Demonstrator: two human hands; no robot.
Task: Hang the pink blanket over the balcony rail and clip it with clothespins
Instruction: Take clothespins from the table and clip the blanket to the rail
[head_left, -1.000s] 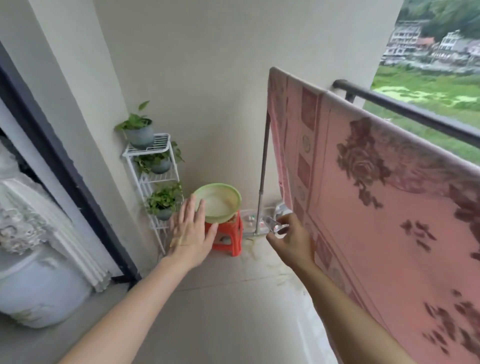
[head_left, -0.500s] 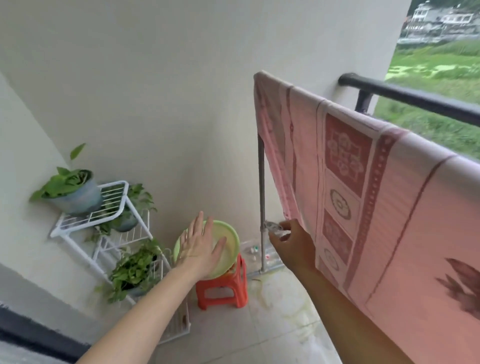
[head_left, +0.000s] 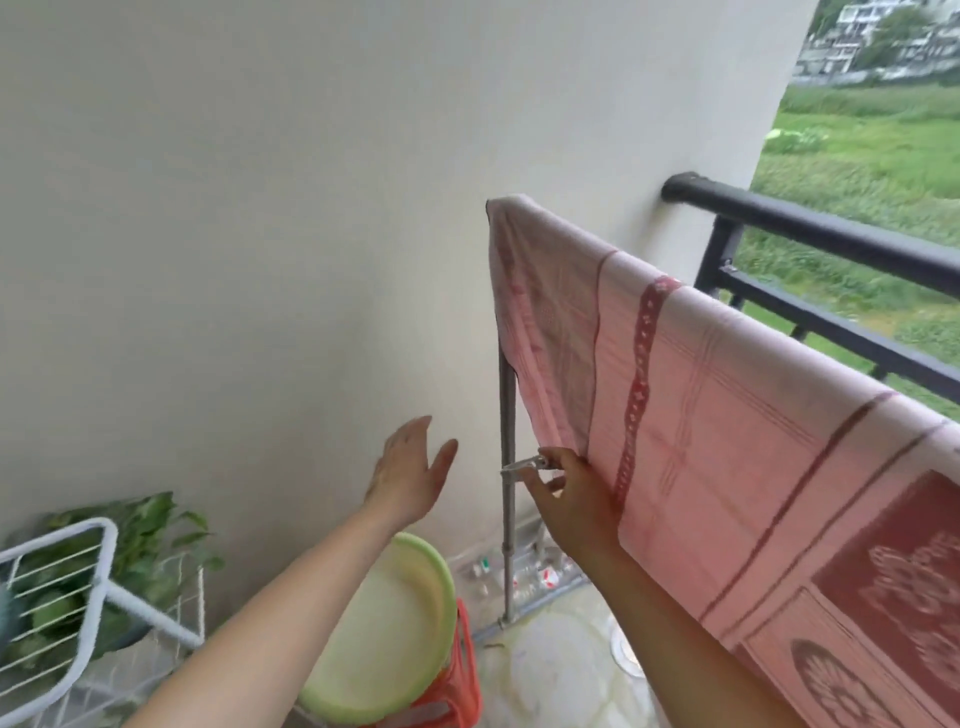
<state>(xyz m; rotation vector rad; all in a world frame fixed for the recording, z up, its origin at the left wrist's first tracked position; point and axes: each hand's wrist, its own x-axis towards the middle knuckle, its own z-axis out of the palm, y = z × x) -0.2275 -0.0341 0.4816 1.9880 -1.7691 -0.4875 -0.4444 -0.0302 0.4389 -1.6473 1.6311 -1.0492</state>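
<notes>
Right hand (head_left: 571, 499) pinches a clothespin (head_left: 524, 466) beside the pink blanket (head_left: 727, 415); left hand (head_left: 410, 473) spread empty.

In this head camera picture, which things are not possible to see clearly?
- The bar under the pink blanket: covered by the cloth, so what carries it is hidden.
- The clothespin: small, partly covered by the right hand fingers; open or closed cannot be told.
- Small items on the floor by the pole: too small and blurred to name.
- The plant rack: cut off by the left edge.
</notes>
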